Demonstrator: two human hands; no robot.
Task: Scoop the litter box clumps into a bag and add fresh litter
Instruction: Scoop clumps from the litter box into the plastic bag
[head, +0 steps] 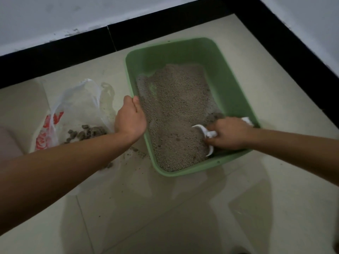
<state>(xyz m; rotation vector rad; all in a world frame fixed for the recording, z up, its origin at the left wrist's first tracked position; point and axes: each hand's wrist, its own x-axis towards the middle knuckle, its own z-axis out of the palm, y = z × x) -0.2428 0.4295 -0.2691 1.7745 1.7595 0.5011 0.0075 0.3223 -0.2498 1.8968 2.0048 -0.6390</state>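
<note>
Currently the right hand point(229, 133) is gripping a white plastic scoop point(205, 134) and digging through grey litter point(174, 110) in the green plastic litter box point(229, 74), while the left hand point(130, 119) is clasping its rim. Scooping looks underway; next, lifting clumps toward the translucent plastic bag point(73, 110) nearby, where dark clumps point(88, 133) are lying.

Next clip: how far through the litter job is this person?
Partly done: clumps already lie on the plastic bag. In hand: the right hand works a white scoop through the litter while the left hand grips the green box rim. Left: more scooping perhaps; no fresh litter supply is visible.
</note>
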